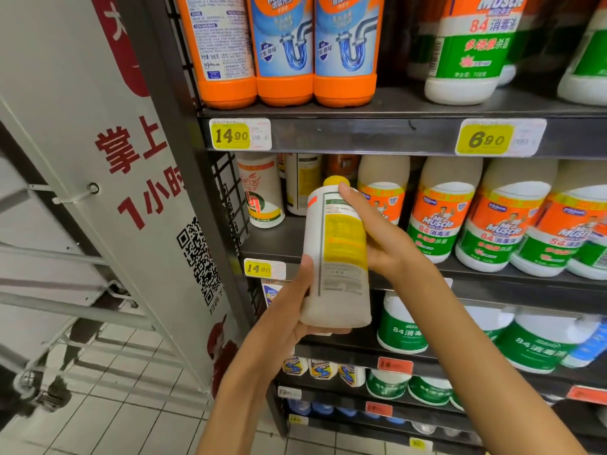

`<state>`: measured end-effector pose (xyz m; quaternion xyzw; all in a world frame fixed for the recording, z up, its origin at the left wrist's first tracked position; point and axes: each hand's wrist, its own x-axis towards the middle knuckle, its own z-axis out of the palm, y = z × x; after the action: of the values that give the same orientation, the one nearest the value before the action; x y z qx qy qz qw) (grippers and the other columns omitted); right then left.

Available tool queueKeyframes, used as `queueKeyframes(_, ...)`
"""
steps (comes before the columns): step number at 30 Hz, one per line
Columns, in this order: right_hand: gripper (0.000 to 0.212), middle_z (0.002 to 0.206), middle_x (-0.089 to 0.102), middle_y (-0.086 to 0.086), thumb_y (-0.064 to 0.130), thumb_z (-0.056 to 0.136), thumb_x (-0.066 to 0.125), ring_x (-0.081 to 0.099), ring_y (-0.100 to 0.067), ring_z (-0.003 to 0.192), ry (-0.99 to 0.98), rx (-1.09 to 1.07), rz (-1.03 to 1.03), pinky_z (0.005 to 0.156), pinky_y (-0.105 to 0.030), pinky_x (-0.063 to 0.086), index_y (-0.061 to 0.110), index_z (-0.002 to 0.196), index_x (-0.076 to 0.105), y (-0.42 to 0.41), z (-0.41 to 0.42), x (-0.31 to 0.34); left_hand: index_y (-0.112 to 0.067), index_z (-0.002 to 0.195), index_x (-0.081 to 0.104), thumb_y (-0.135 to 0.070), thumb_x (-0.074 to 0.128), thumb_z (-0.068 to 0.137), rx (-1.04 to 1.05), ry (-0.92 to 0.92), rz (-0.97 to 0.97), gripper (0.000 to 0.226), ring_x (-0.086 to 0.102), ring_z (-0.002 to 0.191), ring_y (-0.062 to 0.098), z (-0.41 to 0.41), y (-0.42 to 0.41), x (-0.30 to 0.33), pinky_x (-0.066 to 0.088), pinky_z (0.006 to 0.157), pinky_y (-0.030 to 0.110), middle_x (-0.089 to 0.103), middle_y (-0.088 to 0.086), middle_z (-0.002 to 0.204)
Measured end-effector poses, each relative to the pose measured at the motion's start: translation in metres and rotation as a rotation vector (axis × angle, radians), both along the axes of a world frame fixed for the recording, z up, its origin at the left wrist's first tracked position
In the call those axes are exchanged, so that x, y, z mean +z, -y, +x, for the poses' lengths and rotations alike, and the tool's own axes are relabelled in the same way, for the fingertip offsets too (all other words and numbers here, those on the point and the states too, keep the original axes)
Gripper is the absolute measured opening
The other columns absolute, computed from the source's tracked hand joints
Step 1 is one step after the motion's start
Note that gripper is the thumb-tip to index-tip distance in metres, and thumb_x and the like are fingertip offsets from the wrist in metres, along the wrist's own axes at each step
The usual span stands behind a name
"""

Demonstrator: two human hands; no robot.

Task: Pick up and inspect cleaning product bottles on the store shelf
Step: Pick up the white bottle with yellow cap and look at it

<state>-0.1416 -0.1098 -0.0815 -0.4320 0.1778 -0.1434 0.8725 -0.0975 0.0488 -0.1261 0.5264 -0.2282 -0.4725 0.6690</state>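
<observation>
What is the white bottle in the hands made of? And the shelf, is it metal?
The white bottle looks like matte, opaque plastic with a dull sheen and a yellow cap; its label looks like printed paper or film, hard to tell which. The shelf seems to be dark painted metal: thin, straight edges with faint reflections and small scuffs.
</observation>
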Motion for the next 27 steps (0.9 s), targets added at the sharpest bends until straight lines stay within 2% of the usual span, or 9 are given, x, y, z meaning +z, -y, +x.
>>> queueKeyframes(4, 0.052, 0.110, 0.067, -0.015, 0.043, 0.074, 0.070, 0.064, -0.029, 0.101, 0.044, 0.020, 0.282, 0.092, -0.045, 0.051, 0.008, 0.112, 0.064, -0.001, -0.005, -0.002, -0.015, 0.114, 0.068, -0.055, 0.064, 0.072, 0.000, -0.021, -0.073, 0.058, 0.065, 0.107, 0.030, 0.006, -0.006, -0.004, 0.057, 0.083, 0.043, 0.068, 0.014, 0.117)
queueKeyframes(6, 0.050, 0.100, 0.070, -0.015, 0.048, 0.081, 0.065, 0.069, -0.028, 0.089, 0.042, 0.026, 0.314, 0.083, -0.045, 0.056, 0.004, 0.102, 0.071, -0.001, -0.007, -0.001, -0.015, 0.100, 0.075, -0.048, 0.067, 0.072, 0.000, 0.013, -0.095, 0.044, 0.068, 0.102, 0.029, 0.008, -0.009, -0.005, 0.059, 0.080, 0.039, 0.071, 0.014, 0.109)
queueKeyframes(8, 0.053, 0.080, 0.073, -0.015, 0.049, 0.086, 0.059, 0.072, -0.028, 0.070, 0.070, 0.028, 0.323, 0.060, -0.042, 0.060, 0.001, 0.075, 0.077, -0.003, -0.009, -0.001, -0.013, 0.095, 0.076, -0.046, 0.067, 0.074, 0.013, 0.026, -0.090, 0.041, 0.070, 0.097, 0.028, 0.007, -0.010, -0.003, 0.060, 0.076, 0.037, 0.073, 0.014, 0.103)
queueKeyframes(11, 0.054, 0.063, 0.071, -0.012, 0.047, 0.089, 0.055, 0.070, -0.024, 0.054, 0.081, -0.005, 0.281, 0.043, -0.033, 0.054, 0.007, 0.060, 0.076, -0.008, -0.010, 0.002, -0.008, 0.108, 0.066, -0.049, 0.069, 0.068, 0.058, 0.007, -0.065, 0.058, 0.070, 0.095, 0.029, 0.005, -0.009, 0.004, 0.060, 0.075, 0.040, 0.072, 0.015, 0.104)
queueKeyframes(15, 0.051, 0.061, 0.070, -0.010, 0.048, 0.089, 0.053, 0.069, -0.021, 0.051, 0.116, -0.020, 0.258, 0.042, -0.030, 0.053, 0.010, 0.064, 0.076, -0.010, -0.007, 0.004, -0.009, 0.113, 0.061, -0.048, 0.070, 0.056, 0.055, -0.071, -0.069, 0.070, 0.070, 0.096, 0.030, 0.002, -0.006, 0.006, 0.060, 0.071, 0.038, 0.070, 0.017, 0.110)
queueKeyframes(17, 0.060, 0.066, 0.072, -0.008, 0.051, 0.091, 0.047, 0.071, -0.019, 0.057, 0.155, 0.056, 0.235, 0.046, -0.029, 0.055, 0.010, 0.058, 0.076, -0.012, -0.009, 0.005, -0.014, 0.106, 0.069, -0.048, 0.067, 0.059, 0.024, -0.088, -0.092, 0.057, 0.069, 0.096, 0.028, 0.001, -0.004, 0.005, 0.060, 0.072, 0.037, 0.070, 0.015, 0.110)
queueKeyframes(20, 0.057, 0.079, 0.074, -0.010, 0.053, 0.090, 0.047, 0.072, -0.021, 0.070, 0.158, 0.136, 0.204, 0.057, -0.034, 0.059, 0.009, 0.072, 0.078, -0.011, -0.004, 0.003, -0.021, 0.094, 0.077, -0.047, 0.061, 0.069, 0.019, -0.070, -0.134, 0.039, 0.070, 0.095, 0.022, 0.001, -0.004, -0.001, 0.059, 0.078, 0.035, 0.073, 0.009, 0.105)
queueKeyframes(24, 0.037, 0.103, 0.072, -0.009, 0.041, 0.088, 0.056, 0.070, -0.024, 0.093, 0.035, 0.045, -0.141, 0.074, -0.036, 0.059, 0.014, 0.112, 0.062, -0.002, 0.006, 0.001, -0.016, 0.113, 0.065, -0.045, 0.076, 0.069, 0.211, 0.124, -0.070, 0.054, 0.070, 0.093, 0.016, 0.001, -0.001, -0.010, 0.057, 0.074, 0.029, 0.073, 0.006, 0.102)
queueKeyframes(27, 0.027, 0.088, 0.075, -0.001, 0.034, 0.082, 0.066, 0.072, -0.018, 0.082, 0.000, -0.057, -0.387, 0.060, -0.030, 0.058, 0.023, 0.106, 0.058, -0.003, 0.012, -0.004, -0.018, 0.112, 0.055, -0.024, 0.086, 0.060, 0.410, 0.285, -0.049, 0.061, 0.072, 0.078, 0.011, 0.002, 0.005, -0.017, 0.054, 0.058, 0.018, 0.075, 0.000, 0.088)
